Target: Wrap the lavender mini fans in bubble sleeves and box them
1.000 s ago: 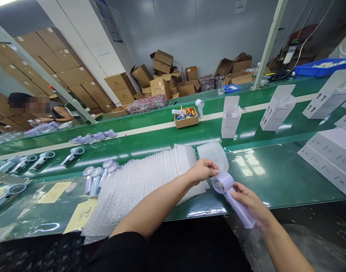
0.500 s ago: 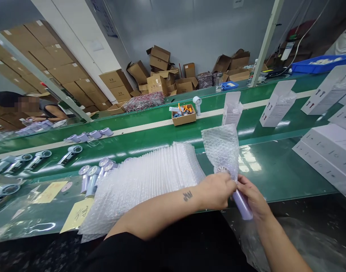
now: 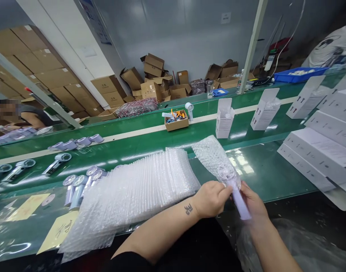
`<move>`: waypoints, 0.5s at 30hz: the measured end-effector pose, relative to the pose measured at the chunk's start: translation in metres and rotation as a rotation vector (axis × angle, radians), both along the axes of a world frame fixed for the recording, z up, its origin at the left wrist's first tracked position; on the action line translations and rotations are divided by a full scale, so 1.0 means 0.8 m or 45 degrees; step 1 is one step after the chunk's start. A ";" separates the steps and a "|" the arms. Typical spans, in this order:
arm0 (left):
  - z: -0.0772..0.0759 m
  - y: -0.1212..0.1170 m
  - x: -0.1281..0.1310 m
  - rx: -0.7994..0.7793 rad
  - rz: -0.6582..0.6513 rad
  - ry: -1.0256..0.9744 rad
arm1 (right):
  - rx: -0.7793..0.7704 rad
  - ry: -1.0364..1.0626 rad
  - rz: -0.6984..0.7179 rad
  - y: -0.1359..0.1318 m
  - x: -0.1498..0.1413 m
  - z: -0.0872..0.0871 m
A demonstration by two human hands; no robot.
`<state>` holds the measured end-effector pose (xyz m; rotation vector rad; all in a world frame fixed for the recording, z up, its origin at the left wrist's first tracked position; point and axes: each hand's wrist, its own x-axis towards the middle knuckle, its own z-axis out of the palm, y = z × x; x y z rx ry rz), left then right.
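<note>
My left hand (image 3: 211, 198) is closed on the open end of a clear bubble-wrap bag (image 3: 211, 156). My right hand (image 3: 254, 202) grips the handle of a lilac handheld fan (image 3: 240, 202), whose round head sits inside the bag's mouth. Both hands hover over the near edge of the green bench (image 3: 271, 172). A fanned-out pile of bubble-wrap bags (image 3: 133, 190) lies just left of my left hand. Several more lilac fans (image 3: 82, 181) lie beyond the pile's left end.
White product boxes (image 3: 317, 151) are stacked at the right. A green conveyor (image 3: 139, 138) carries upright white cartons (image 3: 224, 118), a small cardboard box of tools (image 3: 176, 120) and more fans. Another person sits at far left (image 3: 20, 115). Cardboard boxes are piled along the back wall.
A second ago the fan was bare and my left hand picked a bag off the pile. The bag now covers the fan's head, and my left hand has closed on the bag's mouth.
</note>
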<state>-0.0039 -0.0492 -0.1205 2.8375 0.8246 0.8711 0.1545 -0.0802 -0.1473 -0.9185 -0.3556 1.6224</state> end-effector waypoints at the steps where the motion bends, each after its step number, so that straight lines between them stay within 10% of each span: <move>1: 0.004 0.001 0.005 -0.117 0.036 -0.054 | -0.023 -0.058 0.028 0.003 0.002 0.002; 11: 0.094 0.082 0.059 -1.432 0.452 -0.589 | -0.291 -0.535 0.638 0.091 0.077 0.126; 15: 0.116 0.094 0.070 -1.618 0.532 -0.818 | -0.159 -0.585 0.753 0.108 0.083 0.150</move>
